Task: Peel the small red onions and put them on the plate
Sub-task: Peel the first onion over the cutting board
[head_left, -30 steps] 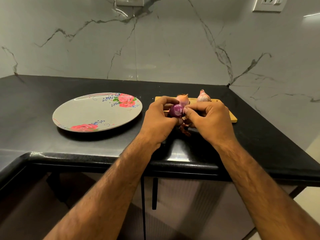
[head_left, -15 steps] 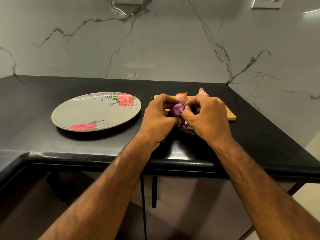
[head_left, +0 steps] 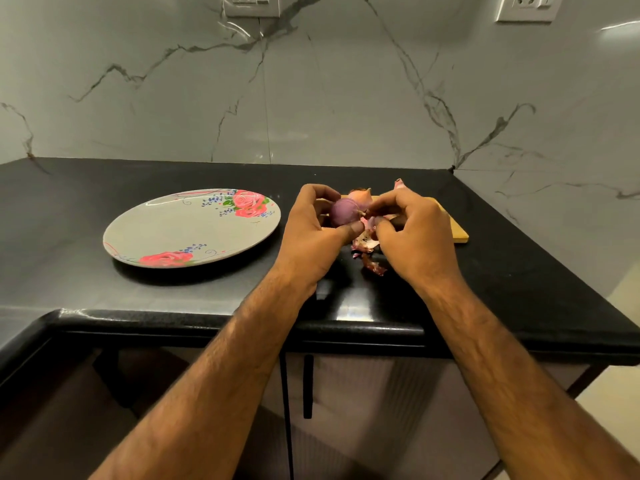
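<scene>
My left hand [head_left: 311, 237] grips the onion [head_left: 343, 211]. Fingers [head_left: 388, 233] of my right hand [head_left: 419, 240] have just pinched a skin flap [head_left: 369, 223] loose. Nearly peeled, I judge, so the plate [head_left: 166, 220] comes next.

The right grip [head_left: 415, 233] hides most of the cutting board [head_left: 455, 231] and all but the tip of the far right onion [head_left: 400, 184]. The top edge cuts off the left socket [head_left: 251, 3] and right socket [head_left: 526, 5].

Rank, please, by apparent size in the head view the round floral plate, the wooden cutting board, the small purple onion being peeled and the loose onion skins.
1. Round floral plate.
2. Wooden cutting board, though only partly visible.
3. Small purple onion and loose onion skins: too alike to rank.
</scene>
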